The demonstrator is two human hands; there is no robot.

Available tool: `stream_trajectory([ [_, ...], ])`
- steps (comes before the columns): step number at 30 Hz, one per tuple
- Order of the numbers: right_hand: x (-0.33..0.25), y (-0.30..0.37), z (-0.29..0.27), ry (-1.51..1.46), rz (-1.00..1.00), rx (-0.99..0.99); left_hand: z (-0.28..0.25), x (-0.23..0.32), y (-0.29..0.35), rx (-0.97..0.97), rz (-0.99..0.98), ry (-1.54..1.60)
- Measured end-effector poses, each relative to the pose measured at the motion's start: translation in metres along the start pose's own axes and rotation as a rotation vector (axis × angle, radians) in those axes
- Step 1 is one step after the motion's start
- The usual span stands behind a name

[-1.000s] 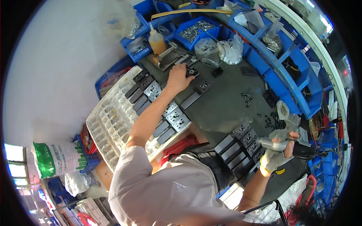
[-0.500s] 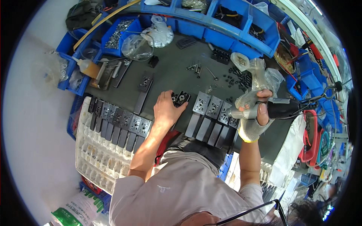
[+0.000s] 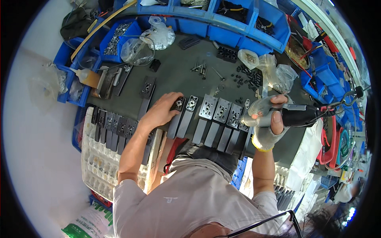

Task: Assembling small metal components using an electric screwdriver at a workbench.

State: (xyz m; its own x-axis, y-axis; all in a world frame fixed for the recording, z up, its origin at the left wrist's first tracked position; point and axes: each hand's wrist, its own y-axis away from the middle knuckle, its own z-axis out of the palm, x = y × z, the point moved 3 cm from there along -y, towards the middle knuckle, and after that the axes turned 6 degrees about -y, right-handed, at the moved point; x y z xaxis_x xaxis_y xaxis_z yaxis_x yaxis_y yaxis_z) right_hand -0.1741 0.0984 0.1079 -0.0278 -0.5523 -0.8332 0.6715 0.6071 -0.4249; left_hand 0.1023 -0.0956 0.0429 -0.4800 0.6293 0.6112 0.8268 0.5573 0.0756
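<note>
My left hand (image 3: pixel 160 113) is closed round the head of a long dark metal fitting (image 3: pixel 175 123) with a round boss on top. Just right of it lies a similar fitting (image 3: pixel 186 117), its head plate uncovered. My right hand (image 3: pixel 268 135), in a fingerless whitish glove, grips a black and silver power screwdriver (image 3: pixel 299 115). The tool's nose points left, over the end of a row of fittings with silver-grey plates (image 3: pixel 214 121) along the table's near edge.
Left of me, a white moulded tray (image 3: pixel 97 170) bears several more fittings (image 3: pixel 115 127). Screws (image 3: pixel 200 69) and small black parts (image 3: pixel 250 77) lie loose on the dark table (image 3: pixel 174 71). Blue bins (image 3: pixel 192 27) line the back, and a cable (image 3: pixel 347 99) runs from the screwdriver.
My left hand has shifted left with one fitting, opening a gap between it and the fitting beside it. The right hand still holds the screwdriver in nearly the same spot.
</note>
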Motion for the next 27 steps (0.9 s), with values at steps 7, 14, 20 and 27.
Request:
stream_trajectory([
  [7,0.006,0.000,0.001,0.065,-0.063,0.066,-0.018,-0.004,-0.007,0.016,-0.019,-0.074],
  [14,-0.003,0.000,0.007,-0.055,0.095,0.029,-0.012,0.008,-0.015,-0.026,0.079,-0.296],
  [20,-0.016,-0.002,0.013,-0.047,0.034,0.043,-0.023,-0.012,-0.029,-0.189,0.078,-0.346],
  [27,-0.017,-0.002,0.012,-0.063,0.101,0.054,-0.062,-0.045,-0.139,-0.029,-0.026,-0.239],
])
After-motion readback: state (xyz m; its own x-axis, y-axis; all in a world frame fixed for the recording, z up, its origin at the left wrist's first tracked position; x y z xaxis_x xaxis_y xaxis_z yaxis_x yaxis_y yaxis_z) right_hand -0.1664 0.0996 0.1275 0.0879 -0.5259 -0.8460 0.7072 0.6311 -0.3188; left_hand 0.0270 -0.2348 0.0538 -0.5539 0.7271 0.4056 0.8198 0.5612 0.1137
